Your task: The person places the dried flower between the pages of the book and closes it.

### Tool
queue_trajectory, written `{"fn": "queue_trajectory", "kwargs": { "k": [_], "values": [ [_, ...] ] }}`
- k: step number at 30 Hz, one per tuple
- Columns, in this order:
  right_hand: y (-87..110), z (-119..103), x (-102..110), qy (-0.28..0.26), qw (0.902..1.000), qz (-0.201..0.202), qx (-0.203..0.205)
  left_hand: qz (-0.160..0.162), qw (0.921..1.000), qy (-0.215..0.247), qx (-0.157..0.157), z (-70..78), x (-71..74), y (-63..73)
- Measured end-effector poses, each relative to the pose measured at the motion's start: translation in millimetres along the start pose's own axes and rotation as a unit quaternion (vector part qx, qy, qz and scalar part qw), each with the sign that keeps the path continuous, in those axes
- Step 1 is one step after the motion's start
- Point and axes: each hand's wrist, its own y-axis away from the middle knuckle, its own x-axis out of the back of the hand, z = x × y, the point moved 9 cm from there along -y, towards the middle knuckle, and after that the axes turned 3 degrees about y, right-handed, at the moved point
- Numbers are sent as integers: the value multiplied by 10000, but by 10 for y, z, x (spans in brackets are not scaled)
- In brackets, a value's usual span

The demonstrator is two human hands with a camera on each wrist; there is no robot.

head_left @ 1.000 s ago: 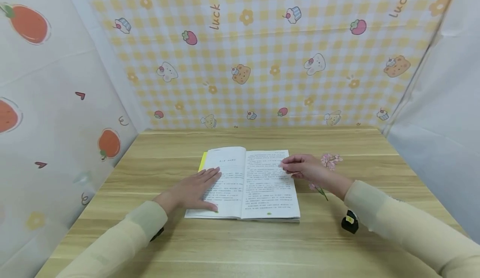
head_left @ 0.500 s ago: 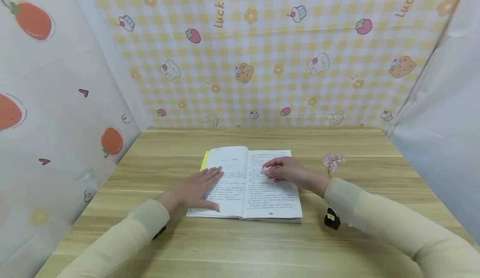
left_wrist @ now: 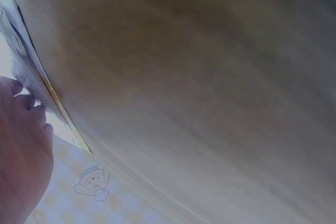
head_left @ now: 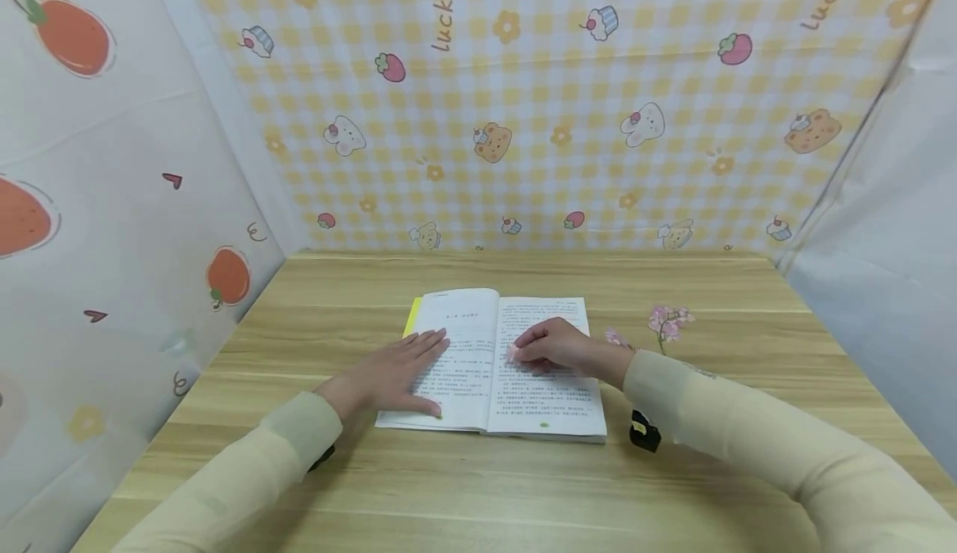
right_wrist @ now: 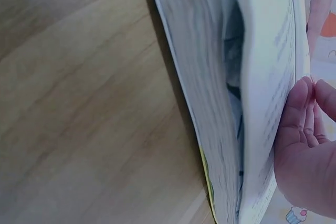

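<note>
A book (head_left: 546,408) lies open on the table, printed text on both pages and a yellow cover edge showing at the left. My left hand (head_left: 383,377) rests flat on the left page, fingers straight. Above the right page, my right hand (head_left: 559,345) pinches a small pale pink piece (head_left: 512,354) between thumb and fingertips. It looks like a petal or blossom, mostly hidden by the fingers. In the right wrist view, the hand (right_wrist: 304,145) is close to the page, thumb and index finger nearly together at a reddish tip. The left wrist view catches only part of the left hand (left_wrist: 23,150).
Sprigs of pink blossom (head_left: 668,322) lie on the wooden table (head_left: 478,495) right of the book, partly hidden behind the right forearm. A black wrist device (head_left: 645,432) hangs under the right sleeve. A checked cloth wall (head_left: 523,179) stands behind the table.
My right hand has moved left from the right page's outer edge to nearer the book's middle, carrying the small pink piece. My left hand stays on the left page.
</note>
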Motion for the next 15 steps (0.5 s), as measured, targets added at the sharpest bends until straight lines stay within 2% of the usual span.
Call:
{"fn": "queue_trajectory", "kwargs": {
  "k": [8, 15],
  "values": [
    [-48, -5, -73, 207, 9997, -23, -156, -6, 10000, 9, -13, 12, 8, 3],
    [-94, -14, -121, 381, 9992, 76, -93, -52, 10000, 2, -11, 13, 3, -2]
  ]
}}
